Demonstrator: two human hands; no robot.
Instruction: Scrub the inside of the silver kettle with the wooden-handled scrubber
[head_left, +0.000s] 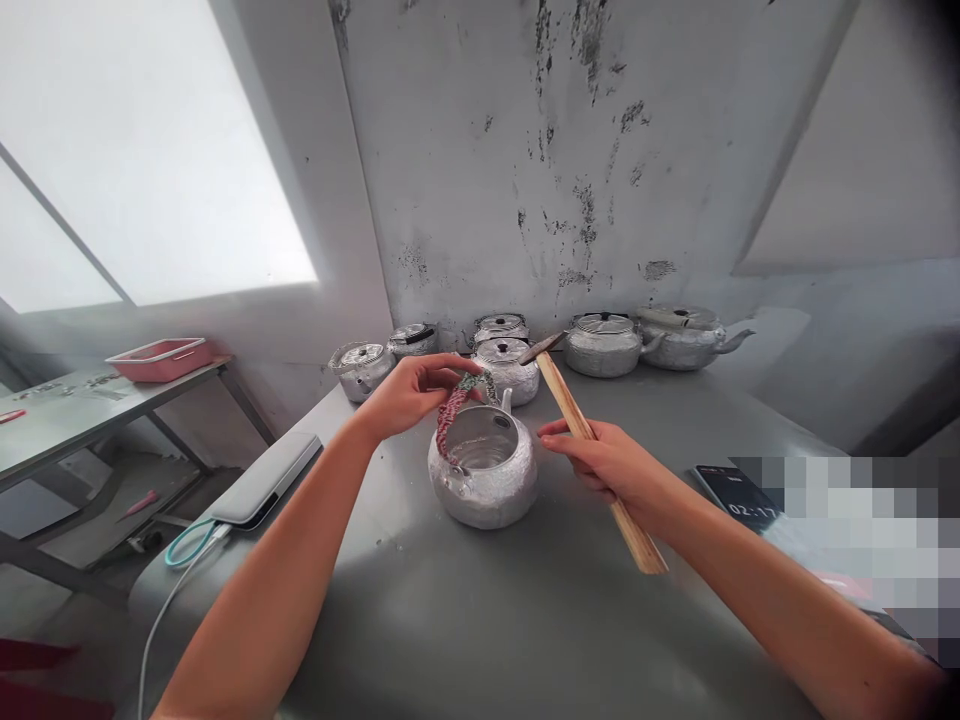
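Observation:
A silver hammered-metal kettle (486, 500) stands upright on the grey table, its round top uncovered and its spout on the far side. Its arched handle (452, 412) is wrapped in red and green braided cord. My left hand (409, 393) is closed around the top of that handle. To the right of the kettle, my right hand (600, 455) grips a hammer (568, 395) by its pale wooden shaft. The hammer's dark metal head points up and left, held in the air apart from the kettle.
Several lidded metal kettles (604, 345) line the table's back by the stained wall. A white power bank (270, 480) with a cable lies at the left edge. A phone (739, 495) lies at right. A pink basket (161, 360) sits on another table.

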